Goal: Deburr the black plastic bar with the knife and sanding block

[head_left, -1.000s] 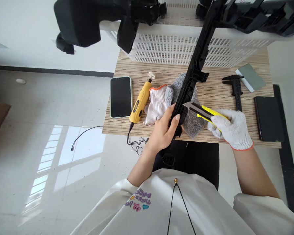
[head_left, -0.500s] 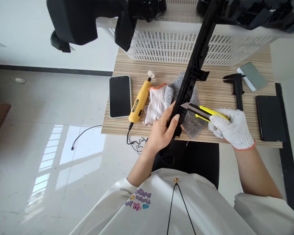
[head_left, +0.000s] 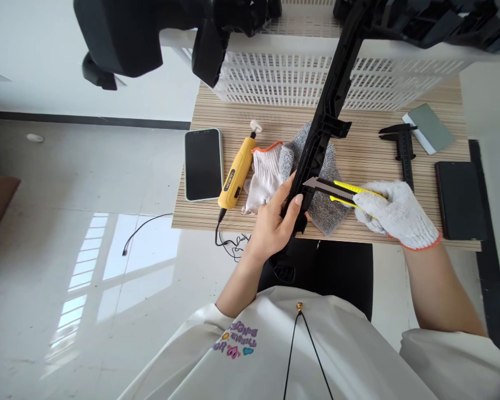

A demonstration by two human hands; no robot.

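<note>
The bare left hand [head_left: 275, 228] is grasping a long black plastic part [head_left: 320, 128] near its lower end; the thumb is lying on top, while the other fingers are partly hiding behind it. The part is slanting across the desk [head_left: 366, 130], and towards the white basket [head_left: 283, 78] it is becoming hard to separate from other black pieces [head_left: 127, 39], which the upper edge is cutting off. Its lowest end is blending into the dark area below. The gloved right hand [head_left: 395, 214] is gripping a yellow utility knife [head_left: 345, 195], with fingers covering the rear of its handle. The blade [head_left: 311, 182] is overlapping the part; whether it is touching, I cannot tell. A grey knitted item [head_left: 327, 214] is lying partly hidden underneath.
</note>
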